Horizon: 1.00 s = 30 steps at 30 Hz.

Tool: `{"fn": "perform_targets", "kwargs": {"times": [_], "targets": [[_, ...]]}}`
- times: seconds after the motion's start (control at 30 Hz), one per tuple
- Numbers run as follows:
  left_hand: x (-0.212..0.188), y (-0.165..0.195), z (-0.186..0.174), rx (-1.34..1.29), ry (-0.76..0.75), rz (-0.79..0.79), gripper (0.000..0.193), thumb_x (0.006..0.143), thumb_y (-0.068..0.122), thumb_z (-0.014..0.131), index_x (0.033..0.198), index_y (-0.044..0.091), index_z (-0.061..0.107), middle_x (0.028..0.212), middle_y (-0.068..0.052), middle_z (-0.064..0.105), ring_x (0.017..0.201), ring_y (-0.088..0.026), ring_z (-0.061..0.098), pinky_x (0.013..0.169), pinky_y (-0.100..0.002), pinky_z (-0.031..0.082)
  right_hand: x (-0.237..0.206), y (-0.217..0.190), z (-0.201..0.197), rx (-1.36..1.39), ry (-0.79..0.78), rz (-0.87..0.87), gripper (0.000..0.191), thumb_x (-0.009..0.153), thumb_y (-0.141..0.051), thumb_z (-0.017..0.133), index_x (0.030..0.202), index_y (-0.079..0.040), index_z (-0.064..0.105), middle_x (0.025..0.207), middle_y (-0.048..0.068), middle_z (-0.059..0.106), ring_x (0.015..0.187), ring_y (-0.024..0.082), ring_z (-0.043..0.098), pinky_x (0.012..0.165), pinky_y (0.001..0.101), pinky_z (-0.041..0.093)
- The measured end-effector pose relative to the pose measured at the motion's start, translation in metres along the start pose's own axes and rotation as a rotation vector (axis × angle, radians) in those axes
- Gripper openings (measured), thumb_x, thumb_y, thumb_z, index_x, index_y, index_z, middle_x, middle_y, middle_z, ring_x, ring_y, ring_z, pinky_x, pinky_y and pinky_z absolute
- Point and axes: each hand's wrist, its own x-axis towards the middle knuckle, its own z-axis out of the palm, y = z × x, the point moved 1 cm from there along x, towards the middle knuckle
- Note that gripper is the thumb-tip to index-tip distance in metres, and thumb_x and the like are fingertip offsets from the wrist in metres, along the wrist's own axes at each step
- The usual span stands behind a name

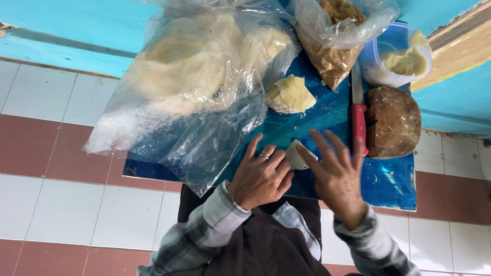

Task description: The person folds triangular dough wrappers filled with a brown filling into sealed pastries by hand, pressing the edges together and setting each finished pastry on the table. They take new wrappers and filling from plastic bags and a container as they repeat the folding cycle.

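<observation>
Dough piece (298, 155) between both hands' fingers (280, 159)

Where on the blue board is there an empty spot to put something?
The blue board is bare at its near right corner, below the brown round lump and knife. A smaller gap lies between the dough pile and the hands. The left is crowded by the big plastic bag.
</observation>
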Motion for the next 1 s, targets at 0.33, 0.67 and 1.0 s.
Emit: {"fn": "perform_targets", "kwargs": {"times": [0.33, 0.67, 1.0], "targets": [[-0.004, 0.0, 0.001, 0.016, 0.015, -0.006, 0.022, 0.09, 0.029, 0.07, 0.089, 0.007, 0.068, 0.097, -0.01, 0.062, 0.102, -0.028, 0.06, 0.118, -0.066, 0.03, -0.008, 0.009, -0.013, 0.186, -0.024, 0.03, 0.053, 0.079, 0.003, 0.065, 0.117, -0.033, 0.074, 0.15, 0.007, 0.055, 0.14, 0.032, 0.048, 0.122, 0.0645, 0.02], [-0.002, 0.001, -0.007, -0.056, 0.075, -0.016, 0.018, 0.091, 0.025, 0.072, 0.089, 0.008, 0.069, 0.101, -0.008, 0.065, 0.103, -0.027, 0.06, 0.116, -0.063, 0.034, 0.091, 0.143, -0.058, 0.164, 0.344, 0.022, 0.029, 0.098, 0.002, 0.07, 0.126, -0.005, 0.071, 0.129, 0.013, 0.071, 0.114, 0.032, 0.062, 0.106, 0.0435, 0.048], [0.001, 0.004, -0.012, -0.06, 0.045, -0.045, 0.02, 0.094, 0.026, 0.069, 0.094, 0.006, 0.067, 0.101, -0.01, 0.064, 0.103, -0.028, 0.062, 0.115, -0.061, 0.036, 0.274, 0.192, 0.019, -0.05, -0.366, 0.381, 0.052, 0.09, -0.069, 0.077, 0.108, -0.02, 0.084, 0.1, 0.013, 0.08, 0.103, 0.038, 0.07, 0.092, 0.0523, 0.05]]}}
